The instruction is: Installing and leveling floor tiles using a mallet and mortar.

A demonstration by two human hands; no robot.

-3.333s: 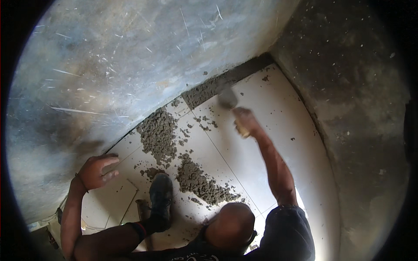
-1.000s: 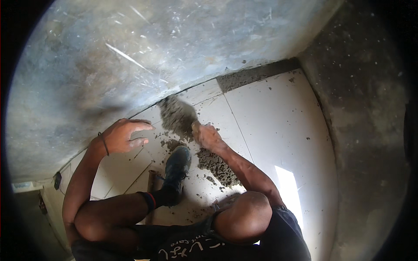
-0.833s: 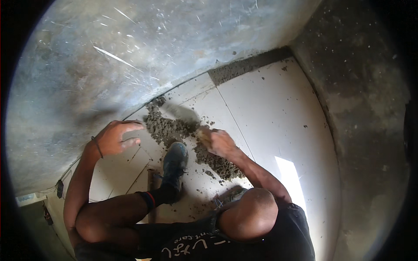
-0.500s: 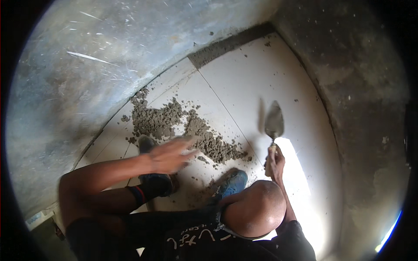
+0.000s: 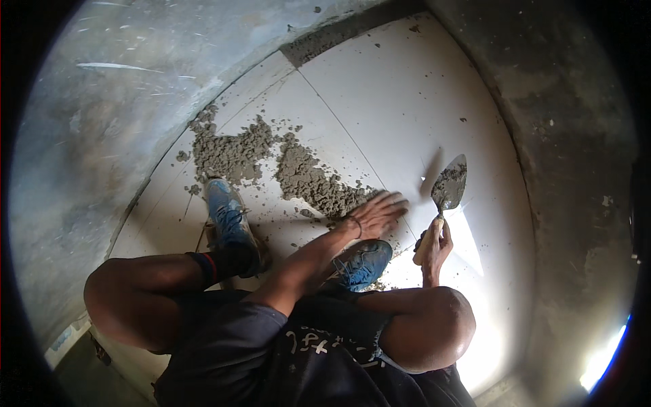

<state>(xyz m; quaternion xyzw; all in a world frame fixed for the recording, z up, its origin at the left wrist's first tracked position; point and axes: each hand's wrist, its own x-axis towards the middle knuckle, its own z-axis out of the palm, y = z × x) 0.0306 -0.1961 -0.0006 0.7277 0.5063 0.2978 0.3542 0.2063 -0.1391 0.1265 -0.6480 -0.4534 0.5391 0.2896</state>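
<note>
Here, in the head view, the person crouched on a white tiled floor (image 5: 407,102) that met a grey wall (image 5: 102,136) along its left edge and a rough wall (image 5: 576,169) on the right. The right hand (image 5: 434,247) was clenched around the wooden handle of a trowel (image 5: 449,184), its blade tilted upward, smeared with mortar and raised just off the tiles near the floor's right side. The left hand (image 5: 376,214) was released, fingers spread flat, reaching across the body toward the near end of the mortar pile (image 5: 271,163). That pile lay in two clumps near the floor's left edge. One blue shoe (image 5: 227,217) stood beside the mortar; the other (image 5: 363,263) sat just below the left hand.
</note>
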